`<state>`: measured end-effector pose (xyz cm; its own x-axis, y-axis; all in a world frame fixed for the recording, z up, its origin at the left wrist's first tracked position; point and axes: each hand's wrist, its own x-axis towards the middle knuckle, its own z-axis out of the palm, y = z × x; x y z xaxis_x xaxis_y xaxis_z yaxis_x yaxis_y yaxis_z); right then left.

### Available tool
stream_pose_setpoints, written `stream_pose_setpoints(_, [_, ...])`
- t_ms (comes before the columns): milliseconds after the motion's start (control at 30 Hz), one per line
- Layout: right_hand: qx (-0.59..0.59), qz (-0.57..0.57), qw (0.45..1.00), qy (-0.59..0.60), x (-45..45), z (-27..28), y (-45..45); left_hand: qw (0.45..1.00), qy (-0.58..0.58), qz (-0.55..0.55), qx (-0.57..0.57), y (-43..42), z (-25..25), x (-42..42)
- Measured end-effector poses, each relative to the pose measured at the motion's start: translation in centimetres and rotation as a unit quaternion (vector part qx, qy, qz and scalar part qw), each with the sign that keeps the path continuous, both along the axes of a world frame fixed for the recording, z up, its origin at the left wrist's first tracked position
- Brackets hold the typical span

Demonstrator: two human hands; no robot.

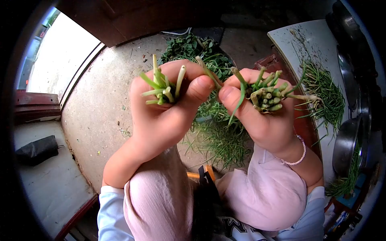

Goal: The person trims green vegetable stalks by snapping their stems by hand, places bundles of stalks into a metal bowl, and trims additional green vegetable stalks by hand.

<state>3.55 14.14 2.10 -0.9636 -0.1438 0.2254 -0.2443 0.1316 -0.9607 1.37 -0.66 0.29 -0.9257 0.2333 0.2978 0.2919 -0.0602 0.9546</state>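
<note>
Evidently gripping a thin bunch of stems (167,94) in the left hand (150,122), a thicker bunch (266,96) in the right hand (269,130), freeing thumbs (203,83) to pinch one stalk (208,71).

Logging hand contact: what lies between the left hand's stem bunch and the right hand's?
Between the left bunch and right bunch, the head view shows the left thumb, the right thumb and a single stem at their tips.

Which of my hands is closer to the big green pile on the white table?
Your right hand. It is to the left of the pile, with a gap; your left hand is farther left, beyond your right one.
</note>
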Motion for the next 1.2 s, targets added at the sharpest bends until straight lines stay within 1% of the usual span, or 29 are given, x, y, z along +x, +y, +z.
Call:
stream_pose_setpoints(67, [0.003,-0.002,1.000,-0.007,0.0,-0.1,0.1,1.000,-0.002,0.013,-0.009,0.0,0.0,0.0])
stream_pose_setpoints(133, [0.014,0.012,1.000,-0.009,0.0,-0.3,0.2,0.999,0.038,0.016,-0.017,0.0,-0.4,-0.1])
stream_pose_setpoints(167, [0.014,0.013,1.000,-0.009,0.0,-0.2,0.3,0.999,0.038,0.016,-0.017,0.0,-0.3,-0.2])
stream_pose_setpoints(233, [0.039,0.002,0.997,-0.070,0.2,0.2,0.3,1.000,0.022,0.022,0.001,0.1,0.0,-0.2])
stream_pose_setpoints(267, [0.040,0.002,0.997,-0.070,0.2,0.2,0.3,0.999,0.022,0.023,0.002,0.1,0.1,-0.2])
stream_pose_setpoints(333, [-0.022,0.000,0.992,-0.123,0.2,0.1,0.3,0.996,-0.048,0.081,0.009,0.0,0.1,-0.6])
stream_pose_setpoints(367, [-0.010,0.006,0.988,-0.151,0.2,0.6,0.4,0.993,-0.028,0.113,0.026,0.2,-0.5,-1.4])
stream_pose_setpoints(400, [-0.009,0.007,0.989,-0.151,0.1,0.4,0.6,0.990,-0.049,0.134,-0.016,0.0,-0.8,-2.3])
stream_pose_setpoints(467, [-0.090,0.021,0.981,-0.167,-0.2,0.1,0.8,0.980,0.010,0.178,-0.084,0.1,-2.2,-4.1])
stream_pose_setpoints(500, [-0.102,0.050,0.976,-0.186,-0.2,0.1,1.2,0.979,0.038,0.179,-0.088,0.5,-3.0,-4.6])
stream_pose_setpoints(533, [-0.101,0.050,0.977,-0.183,-0.3,0.1,1.2,0.977,0.066,0.178,-0.092,0.7,-3.6,-5.0])
stream_pose_setpoints(600, [-0.120,0.053,0.969,-0.208,-0.2,0.0,1.3,0.988,-0.076,0.031,-0.133,0.2,-3.1,-4.0])
stream_pose_setpoints(633, [-0.152,0.043,0.963,-0.217,-0.2,-0.2,1.0,0.985,-0.133,-0.006,-0.108,0.3,-2.2,-3.5])
stream_pose_setpoints(667, [-0.153,0.042,0.963,-0.216,-0.3,-0.3,1.0,0.977,-0.190,-0.042,-0.084,0.4,-1.4,-3.1])
stream_pose_setpoints(700, [-0.152,0.042,0.964,-0.213,-0.4,-0.5,1.0,0.977,-0.189,-0.043,-0.086,0.2,-1.2,-2.8])
stream_pose_setpoints(733, [-0.151,0.043,0.965,-0.211,-0.5,-0.7,1.0,0.964,-0.247,-0.101,0.009,-0.2,-1.0,-2.6])
stream_pose_setpoints(767, [-0.148,0.038,0.963,-0.222,-0.5,-0.8,1.1,0.934,-0.302,-0.158,0.104,-0.4,-0.9,-2.5])
stream_pose_setpoints(800, [-0.150,0.038,0.963,-0.219,-0.5,-0.9,0.9,0.935,-0.300,-0.158,0.101,-0.3,-0.8,-2.2])
stream_pose_setpoints(867, [-0.113,0.005,0.974,-0.194,-0.4,-1.1,0.6,0.908,-0.299,-0.202,0.211,0.3,-0.8,-1.9])
stream_pose_setpoints(900, [-0.121,0.021,0.975,-0.185,-0.6,-1.4,0.7,0.898,-0.282,-0.259,0.217,0.1,-1.0,-1.9])
stream_pose_setpoints(933, [-0.122,0.020,0.975,-0.185,-0.7,-1.4,0.6,0.898,-0.282,-0.260,0.215,0.2,-0.9,-1.7])
stream_pose_setpoints(967, [-0.178,0.028,0.966,-0.183,-0.7,-1.4,0.3,0.916,-0.265,-0.238,0.184,0.6,-0.5,-1.4])
stream_pose_setpoints(1033, [-0.233,0.037,0.955,-0.180,-0.8,-1.3,0.1,0.945,-0.234,-0.191,0.126,0.9,-0.8,-1.0])
stream_pose_setpoints(1067, [-0.190,0.032,0.967,-0.164,-0.9,-1.3,0.0,0.945,-0.234,-0.191,0.125,0.9,-0.7,-1.0])
stream_pose_setpoints(1100, [-0.147,0.027,0.978,-0.147,-1.1,-1.2,-0.1,0.947,-0.246,-0.163,0.129,0.9,-0.7,-1.1])
stream_pose_setpoints(1167, [-0.130,0.016,0.974,-0.183,-0.9,-0.7,0.2,0.951,-0.248,-0.114,0.144,0.8,-0.9,-1.4])
stream_pose_setpoints(1200, [-0.122,0.010,0.972,-0.201,-0.9,-0.4,0.3,0.946,-0.260,-0.069,0.179,0.5,-1.6,-1.8])
